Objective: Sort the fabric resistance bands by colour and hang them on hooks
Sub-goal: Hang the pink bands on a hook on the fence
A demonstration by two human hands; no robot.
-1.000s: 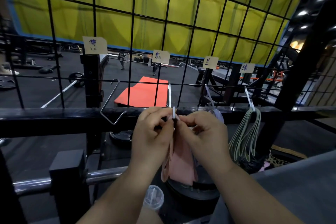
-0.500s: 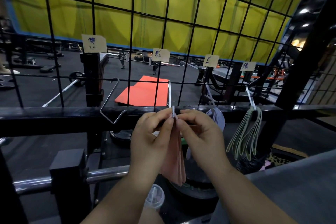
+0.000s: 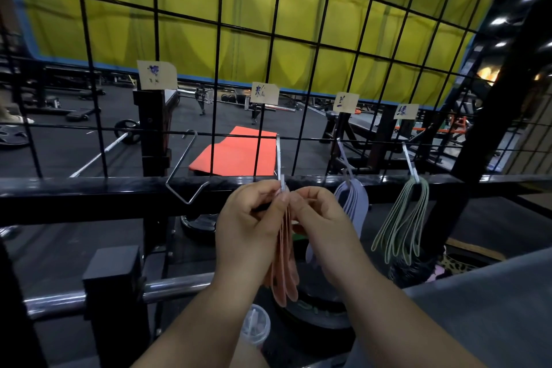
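Several pink bands (image 3: pixel 284 266) hang in a bunch below the tip of the second metal hook (image 3: pixel 279 158) on the black wire grid (image 3: pixel 221 48). My left hand (image 3: pixel 249 230) and my right hand (image 3: pixel 324 227) pinch the tops of the pink bands at the hook's lower end. Lilac bands (image 3: pixel 354 206) hang from the third hook, just right of my right hand. Green bands (image 3: pixel 401 224) hang from the fourth hook. The first hook (image 3: pixel 186 170), at the left, carries nothing. Paper labels (image 3: pixel 156 75) are stuck above each hook.
A black horizontal rail (image 3: pixel 89 197) runs across below the grid, with a chrome bar (image 3: pixel 56 302) lower down. A clear lidded cup (image 3: pixel 254 329) stands below my hands, beside a weight plate. A grey surface (image 3: pixel 493 308) fills the lower right corner. A dark post (image 3: pixel 501 98) stands at the right.
The pink bands have turned edge-on and hang lower and straighter under the hook. Both hands stay pinched at the hook's tip and have barely shifted.
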